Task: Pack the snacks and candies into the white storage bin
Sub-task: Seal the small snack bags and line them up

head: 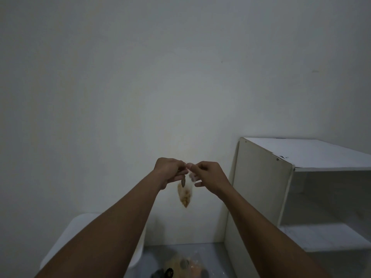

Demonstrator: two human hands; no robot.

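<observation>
Item: clear snack bag (185, 195), hanging vertical, top pinched by fingers of left hand (170, 171) and right hand (209, 175); white storage bin (66, 240) below-left

This looks like a plain, dimly lit room in a home. A bare white wall (140, 77) fills the far side. At right a white shelf unit (263, 187) with open shelves stands against it. Near left sits a white bin (66, 237), and snack bags (180, 264) lie on the grey floor (212, 255) between them.
</observation>
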